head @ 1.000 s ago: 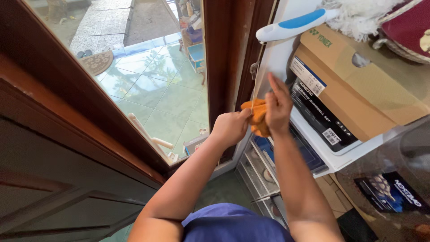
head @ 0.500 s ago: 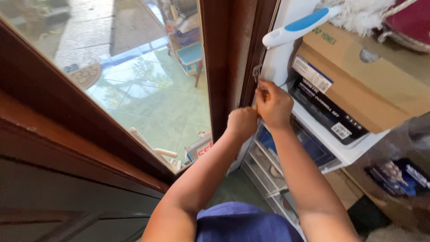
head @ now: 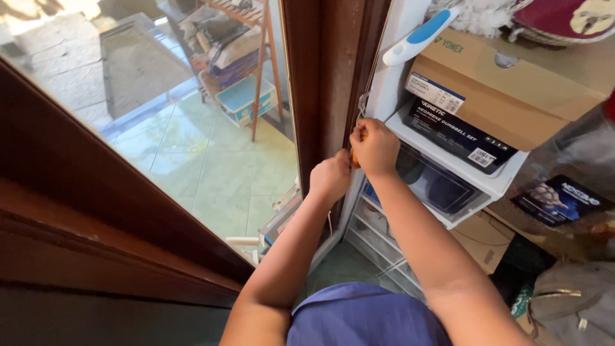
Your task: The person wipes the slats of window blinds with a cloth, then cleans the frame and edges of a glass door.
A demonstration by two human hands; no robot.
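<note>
**Bunching the orange cloth at the door frame**

Balled up since a second earlier, the orange cloth barely showed between both fists. Right hand and left hand clenched it against the wooden door frame, beside the white shelf.

Bright daylight through the window, dim blurred corners, slight wide-angle warp.

Dark wooden door frame, glass pane (sunlit green tiles beyond), white shelf unit right.
</note>
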